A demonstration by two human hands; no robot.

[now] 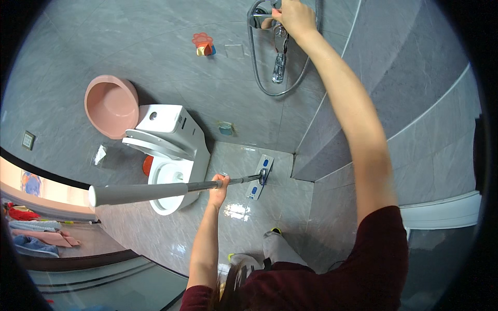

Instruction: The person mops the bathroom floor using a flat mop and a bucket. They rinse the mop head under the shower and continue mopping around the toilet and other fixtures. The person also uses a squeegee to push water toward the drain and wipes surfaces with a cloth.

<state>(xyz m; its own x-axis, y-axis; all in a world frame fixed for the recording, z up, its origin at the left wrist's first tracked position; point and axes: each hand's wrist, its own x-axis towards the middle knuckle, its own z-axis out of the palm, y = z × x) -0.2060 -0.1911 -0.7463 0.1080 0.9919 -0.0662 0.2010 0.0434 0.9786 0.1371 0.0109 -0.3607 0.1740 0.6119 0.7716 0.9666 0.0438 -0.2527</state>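
Observation:
My left hand [220, 189] is wrapped around the metal pole [202, 186] of a flat mop. The pole's thick grey grip [140, 194] points toward the left of the view, above the toilet. On the wet-looking tiled floor lies the mop's white and blue flat head [260, 177]. My right hand [297, 18] reaches up to the wall, its fingers curled at a chrome shower fitting [277, 4]; they hide much of what they hold. A chrome shower mixer [262, 21] sits beside that hand, with a looped metal shower hose [255, 62] around it.
A white toilet [198, 144] with its lid raised stands left of the mop head. A pink plastic basin [111, 107] is by its tank. At lower left is a glass door [97, 285], with hanging cloths [44, 237] beyond. A tiled wall ledge [330, 155] juts out at right.

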